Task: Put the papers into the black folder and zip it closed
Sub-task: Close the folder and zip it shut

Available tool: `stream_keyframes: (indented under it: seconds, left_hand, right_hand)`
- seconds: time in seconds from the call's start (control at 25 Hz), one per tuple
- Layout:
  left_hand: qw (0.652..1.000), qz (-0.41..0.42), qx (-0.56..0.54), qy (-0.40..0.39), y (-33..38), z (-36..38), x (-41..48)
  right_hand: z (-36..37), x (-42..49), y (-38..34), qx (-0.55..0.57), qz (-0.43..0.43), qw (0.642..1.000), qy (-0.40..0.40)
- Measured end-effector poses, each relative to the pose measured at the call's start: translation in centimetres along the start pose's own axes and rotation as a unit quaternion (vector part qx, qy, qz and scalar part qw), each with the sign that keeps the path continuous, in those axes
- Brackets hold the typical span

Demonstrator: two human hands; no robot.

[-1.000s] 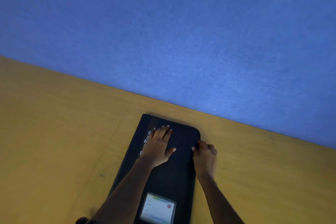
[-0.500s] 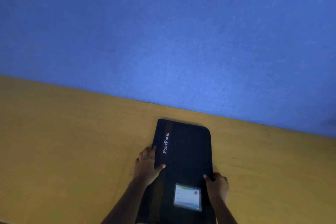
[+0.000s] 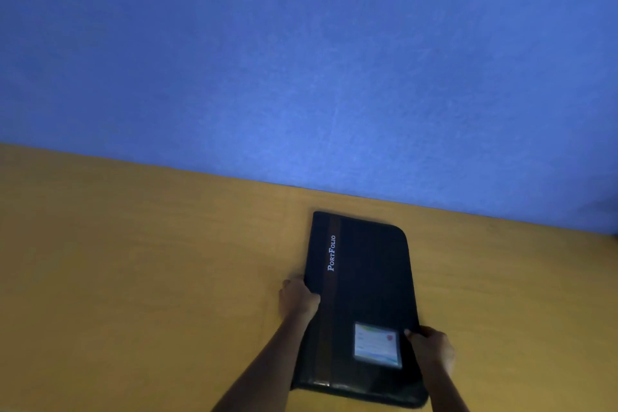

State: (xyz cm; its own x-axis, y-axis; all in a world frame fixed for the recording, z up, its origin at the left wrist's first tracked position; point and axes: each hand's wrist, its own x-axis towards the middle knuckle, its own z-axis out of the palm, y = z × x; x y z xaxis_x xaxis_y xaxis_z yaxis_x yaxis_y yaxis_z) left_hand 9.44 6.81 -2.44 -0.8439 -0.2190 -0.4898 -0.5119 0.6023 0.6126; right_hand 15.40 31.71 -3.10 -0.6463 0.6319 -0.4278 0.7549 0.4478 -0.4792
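The black folder point(image 3: 364, 281) lies closed and flat on the wooden table point(image 3: 133, 261), its white "PortFolio" lettering facing up along a brown stripe. A small card window point(image 3: 377, 344) sits on its near right part. My left hand point(image 3: 297, 301) grips the folder's left edge, thumb on the cover. At the right edge near the card, my right hand point(image 3: 431, 349) grips with its thumb on top. No papers are visible.
A blue wall point(image 3: 301, 60) rises straight behind the table's far edge, a short way beyond the folder. Bare yellow-brown tabletop stretches to the left and to the right of the folder.
Both hands slid from the folder's far end back to its near part. The left hand went from lying flat on the cover to gripping the left edge. The right hand travelled down the right edge.
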Motion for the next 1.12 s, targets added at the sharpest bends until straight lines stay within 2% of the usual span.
stream_keyframes:
  seconds: [0.16,0.36,0.6,0.76,1.12]
  left_hand:
    - [0.999,0.019,0.033,0.006,-0.8,-3.3,1.8]
    - [1.000,0.022,-0.006,-0.002,-3.6,-8.7,4.1]
    - [0.998,-0.018,-0.038,0.038,-7.7,-15.0,6.7]
    - [0.996,-0.029,-0.052,0.065,-9.3,-17.9,8.4]
    - [0.994,-0.020,-0.069,0.082,-10.4,-21.2,12.3]
  right_hand:
    - [1.7,-0.7,-0.4,0.108,0.032,0.992,-0.050]
    - [4.1,-2.9,-3.9,0.231,0.045,0.963,-0.132]
    - [8.1,-4.6,-11.5,0.244,0.022,0.955,-0.166]
    - [10.5,-4.6,-15.9,0.214,0.015,0.962,-0.171]
    - [14.6,-4.1,-19.7,0.211,0.022,0.966,-0.150]
